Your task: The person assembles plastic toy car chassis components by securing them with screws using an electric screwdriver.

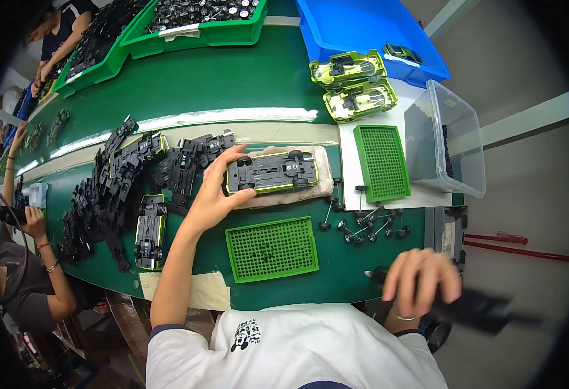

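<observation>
An upside-down toy car (271, 172) lies on a pale cloth pad (324, 170), its black chassis and wheels facing up. My left hand (218, 185) grips its left end, with the thumb on the near side and fingers on the far side. At the lower right, my right hand (422, 282) is closed round a black electric screwdriver (469, 308); motion blurs it, and its pale tip points left, apart from the car. A green perforated tray (273, 249) holding small dark pieces sits just nearer than the pad. Wheel axles (370, 223) lie scattered between the car and my right hand.
Black chassis parts (113, 181) are heaped left, beside another overturned car (150, 232). Green car bodies (359, 100) stand before a blue bin (375, 29). A second perforated tray (383, 163) and clear tub (456, 149) are at right. Green bins (197, 35) line the back. Other people work at left.
</observation>
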{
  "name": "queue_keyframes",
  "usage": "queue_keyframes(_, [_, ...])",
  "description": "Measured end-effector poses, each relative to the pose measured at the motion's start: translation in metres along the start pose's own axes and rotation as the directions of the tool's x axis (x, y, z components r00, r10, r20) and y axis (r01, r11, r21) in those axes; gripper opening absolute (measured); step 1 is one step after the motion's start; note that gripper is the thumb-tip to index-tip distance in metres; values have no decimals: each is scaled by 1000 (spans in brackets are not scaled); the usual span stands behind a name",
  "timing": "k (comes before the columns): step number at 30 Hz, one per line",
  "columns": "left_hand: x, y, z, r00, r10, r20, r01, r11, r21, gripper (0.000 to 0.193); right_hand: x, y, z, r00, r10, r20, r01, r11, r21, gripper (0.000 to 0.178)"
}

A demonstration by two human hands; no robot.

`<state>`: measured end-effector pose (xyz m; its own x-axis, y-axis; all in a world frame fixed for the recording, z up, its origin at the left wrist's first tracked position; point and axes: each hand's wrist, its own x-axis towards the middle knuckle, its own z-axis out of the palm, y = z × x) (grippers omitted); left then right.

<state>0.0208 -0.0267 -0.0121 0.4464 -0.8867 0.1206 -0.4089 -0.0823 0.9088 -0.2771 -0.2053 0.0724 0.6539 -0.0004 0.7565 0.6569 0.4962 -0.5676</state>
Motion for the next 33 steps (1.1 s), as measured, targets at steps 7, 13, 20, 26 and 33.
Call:
queue_keyframes(7, [-5, 9, 3, 992, 88, -95, -74, 988, 136, 68, 79, 13, -16, 788, -283, -547, 37, 908, -417, 91])
queue_keyframes(13, [-4, 13, 9, 979, 134, -152, -99, 970, 221, 68, 101, 65, -55, 841, -344, -418, 76, 840, -537, 95])
queue_keyframes(20, [-4, 6, 5, 984, 115, -136, -92, 982, 163, 70, 105, 93, -56, 815, -259, -519, -189, 727, -660, 104])
queue_keyframes(26, [-1, 9, 6, 981, 133, -140, -110, 981, 162, 71, 101, 100, -59, 777, -239, -583, -275, 704, -655, 104])
queue_keyframes(33, [-2, 10, 7, 981, 130, -145, -107, 982, 156, 71, 102, 99, -59, 775, -178, -606, -308, 731, -609, 106])
